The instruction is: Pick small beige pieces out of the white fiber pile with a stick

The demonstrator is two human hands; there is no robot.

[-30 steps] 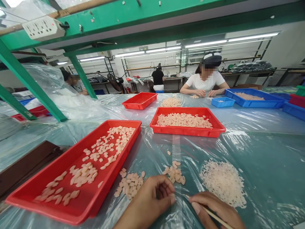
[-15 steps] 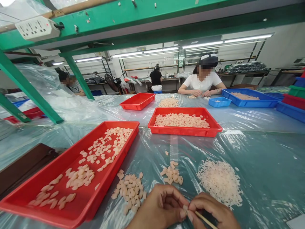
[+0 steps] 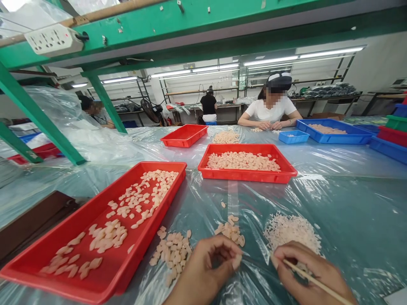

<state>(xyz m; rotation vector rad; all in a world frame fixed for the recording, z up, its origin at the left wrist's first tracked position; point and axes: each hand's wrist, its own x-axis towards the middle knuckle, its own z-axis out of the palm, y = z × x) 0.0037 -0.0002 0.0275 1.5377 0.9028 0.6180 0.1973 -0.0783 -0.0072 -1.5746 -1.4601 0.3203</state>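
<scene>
Low over the plastic-covered table, my left hand (image 3: 205, 267) pinches a small pale piece (image 3: 237, 261) between thumb and forefinger. My right hand (image 3: 313, 269) is closed round a thin wooden stick (image 3: 319, 286), apart from the left and at the near edge of a heap of small white bits (image 3: 292, 228). A tiny pale speck shows at the right fingertips, too small to name. Beyond my left hand lies a small pile of pale oval pieces (image 3: 229, 231). To its left is a larger pile of similar pieces (image 3: 174, 253).
A long red tray (image 3: 114, 271) with scattered pale pieces stands at left, beside a brown box-like object (image 3: 34, 220). Another red tray (image 3: 248, 174) of pieces lies ahead. Across the table a co-worker (image 3: 270, 110) sits near blue trays (image 3: 337, 136). A green frame (image 3: 203, 25) spans overhead.
My hands, close together before, have separated. The right hand has moved right with the stick, towards the white heap; the left has shifted slightly left and up, still pinching.
</scene>
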